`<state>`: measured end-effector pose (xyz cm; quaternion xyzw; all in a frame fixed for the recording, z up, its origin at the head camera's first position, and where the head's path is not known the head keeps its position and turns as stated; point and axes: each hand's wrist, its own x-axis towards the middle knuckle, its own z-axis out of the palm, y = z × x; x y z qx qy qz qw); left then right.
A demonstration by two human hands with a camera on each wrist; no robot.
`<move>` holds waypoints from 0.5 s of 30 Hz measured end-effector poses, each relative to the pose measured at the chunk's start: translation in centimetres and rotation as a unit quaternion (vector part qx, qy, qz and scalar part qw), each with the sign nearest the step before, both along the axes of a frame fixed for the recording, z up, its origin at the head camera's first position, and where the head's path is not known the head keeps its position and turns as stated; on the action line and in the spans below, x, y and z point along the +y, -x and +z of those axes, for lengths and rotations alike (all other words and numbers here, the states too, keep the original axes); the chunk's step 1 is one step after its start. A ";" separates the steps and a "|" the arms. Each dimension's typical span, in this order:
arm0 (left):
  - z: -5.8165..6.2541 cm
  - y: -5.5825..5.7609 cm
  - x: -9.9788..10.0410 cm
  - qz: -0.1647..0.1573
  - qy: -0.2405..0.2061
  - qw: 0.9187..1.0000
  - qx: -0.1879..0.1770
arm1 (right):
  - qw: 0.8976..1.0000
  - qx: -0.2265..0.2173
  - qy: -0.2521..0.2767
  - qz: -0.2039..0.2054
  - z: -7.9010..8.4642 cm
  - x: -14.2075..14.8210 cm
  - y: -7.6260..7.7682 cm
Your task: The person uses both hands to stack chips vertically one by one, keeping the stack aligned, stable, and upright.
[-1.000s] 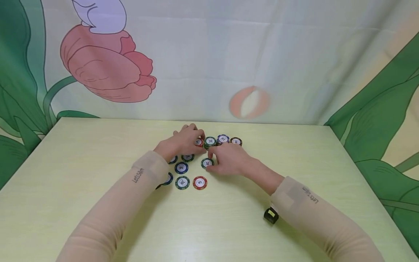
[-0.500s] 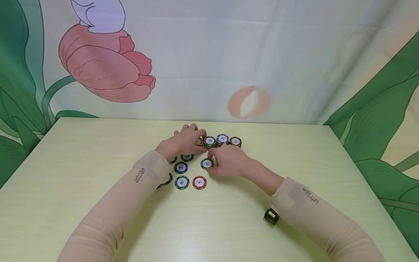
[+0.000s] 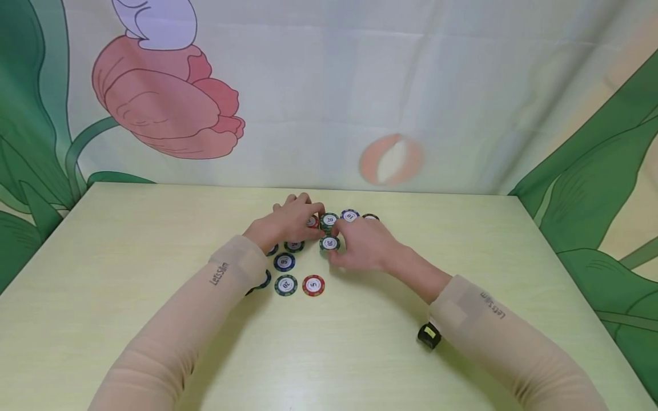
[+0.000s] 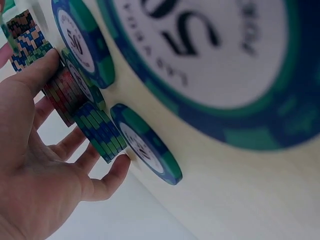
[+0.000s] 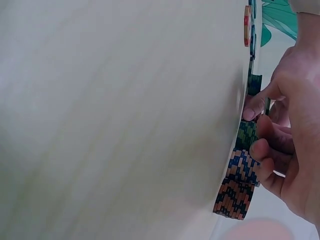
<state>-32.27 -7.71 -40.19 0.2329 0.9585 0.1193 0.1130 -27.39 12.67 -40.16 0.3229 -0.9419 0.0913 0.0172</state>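
In the head view, my right hand [image 3: 367, 245] pinches a green poker chip [image 3: 329, 243] marked 20 between thumb and index finger. That chip is off the table, just in front of the green chip stack [image 3: 329, 220]; its edge shows in the right wrist view. My left hand [image 3: 290, 220] curls round the red chip stack [image 3: 312, 221] and, in the left wrist view, a blue-green stack [image 4: 97, 131] beside it. The left thumb lies along the near side, other fingers behind. Right of the green stack stand a blue stack [image 3: 350, 215] and a black-and-orange stack [image 5: 233, 200].
Loose chips lie flat nearer to me: a blue 50 chip [image 3: 284, 262], a green 20 chip [image 3: 285, 285] and a red 5 chip [image 3: 313, 285]. Others are partly hidden by the left wrist. A printed curtain hangs behind the table [image 3: 329, 354].
My right hand has taken the green 20 chip up from the table and moved it away from me, towards the green stack. The left hand has stayed at the stacks.
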 end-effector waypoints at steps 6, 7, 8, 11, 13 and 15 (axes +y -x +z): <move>0.1 -0.1 0.0 -0.002 0.001 1.000 -0.001 | 0.999 0.027 0.013 -0.017 -0.2 0.0 0.5; 0.1 -0.1 -0.1 -0.003 0.001 1.000 -0.001 | 0.999 0.027 0.014 -0.020 -0.2 0.0 0.5; 0.1 -0.1 -0.1 -0.003 0.000 1.000 -0.001 | 0.999 0.027 0.015 -0.024 -0.2 0.0 0.6; 0.1 -0.2 -0.1 -0.005 -0.001 1.000 0.001 | 0.999 0.021 0.019 -0.032 -0.3 -0.1 0.9; 0.1 -0.2 -0.2 -0.005 -0.002 1.000 0.002 | 0.999 0.019 0.020 -0.034 -0.3 -0.2 1.0; 0.1 -0.2 -0.2 -0.004 -0.003 1.000 0.002 | 0.999 0.017 0.022 -0.037 -0.3 -0.2 1.2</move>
